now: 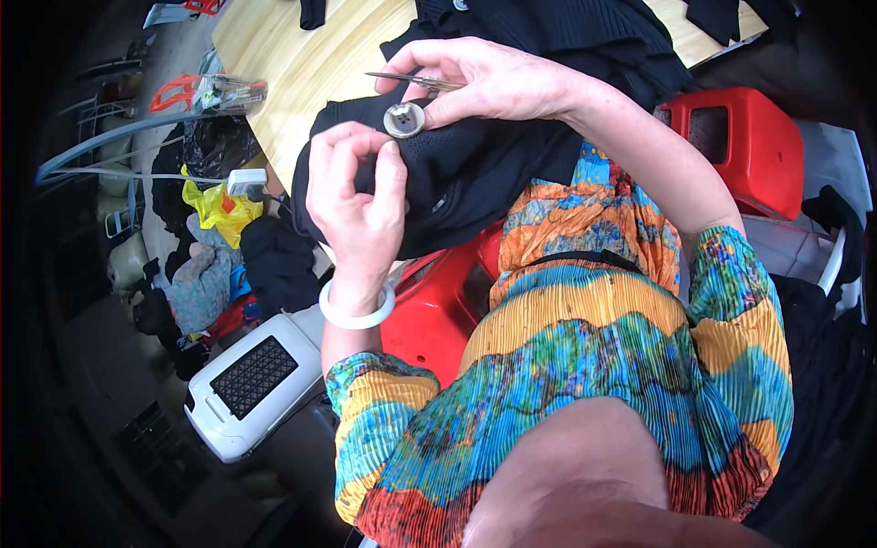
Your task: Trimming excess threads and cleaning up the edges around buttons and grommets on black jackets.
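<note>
A round grey-brown button with a pale rim and small holes sits between my two hands. My left hand, with a white bangle at the wrist, is closed in a pinch at the button's lower left edge. On the other side, my right hand curls round slim pointed metal scissors, whose tip points left, and its thumb touches the button's edge. Below both hands a black knitted garment lies over my lap and the table edge. Any thread or needle is too fine to make out.
The pale wooden table carries more black fabric. Red stools stand at the right and under the table's near edge. At left are a white bin-like appliance, a white plug with cables, a yellow bag and heaped cloth.
</note>
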Demonstrator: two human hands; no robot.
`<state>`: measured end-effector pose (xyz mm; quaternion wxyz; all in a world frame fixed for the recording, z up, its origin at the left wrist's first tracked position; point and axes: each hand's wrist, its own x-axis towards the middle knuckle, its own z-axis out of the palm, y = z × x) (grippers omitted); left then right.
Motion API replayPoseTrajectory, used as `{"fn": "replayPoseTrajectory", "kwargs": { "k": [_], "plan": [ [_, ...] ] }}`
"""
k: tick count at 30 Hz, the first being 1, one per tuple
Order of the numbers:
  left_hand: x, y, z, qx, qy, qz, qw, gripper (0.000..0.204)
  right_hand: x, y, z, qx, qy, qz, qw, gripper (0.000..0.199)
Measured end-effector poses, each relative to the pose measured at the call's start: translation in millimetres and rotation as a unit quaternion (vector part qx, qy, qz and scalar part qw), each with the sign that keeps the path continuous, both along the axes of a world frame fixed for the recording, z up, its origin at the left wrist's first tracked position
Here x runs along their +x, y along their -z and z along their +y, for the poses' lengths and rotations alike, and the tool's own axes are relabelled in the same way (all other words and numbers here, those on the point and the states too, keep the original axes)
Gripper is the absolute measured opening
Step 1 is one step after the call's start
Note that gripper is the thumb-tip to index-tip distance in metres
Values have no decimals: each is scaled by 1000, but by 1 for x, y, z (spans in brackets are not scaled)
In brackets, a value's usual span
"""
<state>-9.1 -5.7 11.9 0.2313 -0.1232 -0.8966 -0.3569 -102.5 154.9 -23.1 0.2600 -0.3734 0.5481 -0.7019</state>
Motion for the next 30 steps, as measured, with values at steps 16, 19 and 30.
{"fn": "replayPoseTrajectory", "kwargs": {
  "k": [16,19,30],
  "plan": [
    [-12,-26,-16,457,87,-395,792,6,63,-32,23,68,43,-173,982,25],
    [-12,-23,-9,481,93,-371,789,7,62,-28,22,57,15,-222,973,26],
    [-3,-17,1,448,140,-299,831,6,53,-21,24,34,7,-233,972,26]
  ]
}}
